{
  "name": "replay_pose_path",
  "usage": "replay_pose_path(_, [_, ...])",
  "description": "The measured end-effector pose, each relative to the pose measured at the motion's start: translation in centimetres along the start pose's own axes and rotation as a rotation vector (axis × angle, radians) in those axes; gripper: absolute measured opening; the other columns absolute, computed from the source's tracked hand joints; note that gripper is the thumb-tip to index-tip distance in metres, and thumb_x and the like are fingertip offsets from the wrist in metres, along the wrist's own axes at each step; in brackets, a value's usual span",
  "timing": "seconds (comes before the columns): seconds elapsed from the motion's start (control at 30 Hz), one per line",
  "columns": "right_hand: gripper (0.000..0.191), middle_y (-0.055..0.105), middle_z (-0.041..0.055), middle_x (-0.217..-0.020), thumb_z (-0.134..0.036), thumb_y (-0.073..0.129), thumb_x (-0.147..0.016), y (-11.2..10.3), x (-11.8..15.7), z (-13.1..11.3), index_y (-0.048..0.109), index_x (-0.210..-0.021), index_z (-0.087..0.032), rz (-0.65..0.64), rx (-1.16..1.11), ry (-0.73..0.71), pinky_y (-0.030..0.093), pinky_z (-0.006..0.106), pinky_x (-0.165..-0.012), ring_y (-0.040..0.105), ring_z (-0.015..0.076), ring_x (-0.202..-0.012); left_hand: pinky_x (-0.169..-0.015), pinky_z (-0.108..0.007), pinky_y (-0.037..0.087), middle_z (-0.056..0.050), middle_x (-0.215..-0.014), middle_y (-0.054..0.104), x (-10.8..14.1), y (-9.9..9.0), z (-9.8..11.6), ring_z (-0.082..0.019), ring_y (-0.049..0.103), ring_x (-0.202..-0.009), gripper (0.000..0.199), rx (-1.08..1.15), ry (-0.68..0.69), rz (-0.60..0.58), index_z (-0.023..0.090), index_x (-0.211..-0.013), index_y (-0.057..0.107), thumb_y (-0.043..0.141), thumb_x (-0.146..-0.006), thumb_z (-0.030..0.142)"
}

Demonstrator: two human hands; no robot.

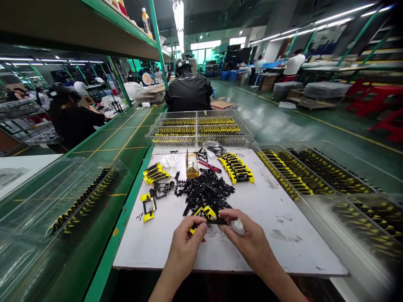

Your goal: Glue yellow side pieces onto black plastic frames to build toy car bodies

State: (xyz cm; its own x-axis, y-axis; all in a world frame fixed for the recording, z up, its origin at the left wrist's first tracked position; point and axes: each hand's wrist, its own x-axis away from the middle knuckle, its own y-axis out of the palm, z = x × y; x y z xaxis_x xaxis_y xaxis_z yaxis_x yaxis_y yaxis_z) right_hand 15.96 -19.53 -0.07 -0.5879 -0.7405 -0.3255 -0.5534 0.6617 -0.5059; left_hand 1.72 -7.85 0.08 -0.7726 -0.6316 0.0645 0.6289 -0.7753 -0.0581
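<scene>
While both hands work close together above the board, the left hand (185,245) pinches one end of a yellow-and-black plastic part (204,214) between its fingers, and the right hand (248,239) closes lightly on the other end. A white rounded object (237,227) sits against the right hand, but I cannot tell if it is gripped firmly. Just behind the hands lies a loose heap of black plastic pieces (204,188) on a white work board (283,247). Beyond it are a stack of yellow-and-black parts (236,167) and a small open box (192,165). So the loose pieces are many, and they are not placed in order. Farther on the board's far side, clear plastic trays (195,130) already hold many yellow parts in neat rows, and more filled trays (315,167) stand to the right. Past these, a co-worker in a black jacket (189,88) sits at the next bench, facing away.
</scene>
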Motion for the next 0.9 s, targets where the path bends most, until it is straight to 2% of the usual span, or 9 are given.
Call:
replay_pose_path(0.1, [0.016,0.067,0.0002,-0.088,-0.022,0.061,-0.081,-0.1,0.4,-0.1,0.061,-0.097,-0.023,0.041,0.029,-0.099,0.051,0.022,-0.072,0.062,0.0126,-0.076,-0.064,-0.026,0.05,-0.003,-0.086,0.059,-0.1,0.8,-0.1,-0.017,0.058,-0.078,0.028,-0.007,-0.001,-0.031,0.018,-0.092,0.063,0.052,-0.087,0.043])
replay_pose_path(0.3, [0.011,0.066,-0.0015,-0.08,-0.018,0.062,-0.08,-0.4,0.5,-0.6,0.059,-0.09,-0.022,0.004,0.049,-0.089,0.051,0.021,-0.065,0.063,0.0119,-0.071,-0.067,-0.028,0.048,-0.005,-0.097,0.06,-0.3,0.9,-0.4,-0.017,0.058,-0.08,0.026,-0.163,0.049,0.025,0.02,-0.1,0.062,0.053,-0.087,0.041])
replay_pose_path(0.47, [0.012,0.066,0.0018,-0.087,-0.016,0.058,-0.082,-0.4,0.7,-0.5,0.055,-0.092,-0.022,0.117,0.075,-0.222,0.053,0.024,-0.074,0.064,0.0145,-0.083,-0.064,-0.027,0.047,-0.005,-0.094,0.06,0.0,1.0,-0.7,-0.019,0.059,-0.08,0.03,-0.076,0.009,-0.014,0.019,-0.098,0.061,0.053,-0.086,0.046])
replay_pose_path(0.6, [0.016,0.063,0.0037,-0.089,-0.014,0.054,-0.083,0.2,1.1,0.0,0.052,-0.096,-0.022,0.177,0.127,-0.264,0.054,0.027,-0.074,0.063,0.016,-0.084,-0.065,-0.026,0.046,-0.005,-0.091,0.061,0.3,1.9,-0.8,-0.019,0.057,-0.08,0.028,-0.071,-0.007,-0.012,0.019,-0.092,0.061,0.058,-0.083,0.046])
replay_pose_path(0.77, [0.021,0.059,0.0054,-0.092,-0.007,0.048,-0.083,1.0,1.5,0.6,0.049,-0.099,-0.022,0.166,0.166,-0.322,0.053,0.032,-0.078,0.06,0.0187,-0.089,-0.066,-0.026,0.046,-0.003,-0.084,0.06,0.4,3.4,-0.9,-0.016,0.054,-0.072,0.027,-0.014,-0.009,0.048,0.018,-0.086,0.061,0.058,-0.082,0.045])
replay_pose_path(0.9, [0.029,0.059,0.0071,-0.097,-0.005,0.045,-0.084,1.3,1.9,1.0,0.049,-0.107,-0.022,0.111,0.149,-0.382,0.054,0.036,-0.081,0.059,0.0206,-0.095,-0.061,-0.023,0.045,-0.001,-0.078,0.057,0.0,3.6,-0.7,-0.014,0.052,-0.068,0.028,0.083,-0.029,0.102,0.018,-0.082,0.06,0.06,-0.081,0.046])
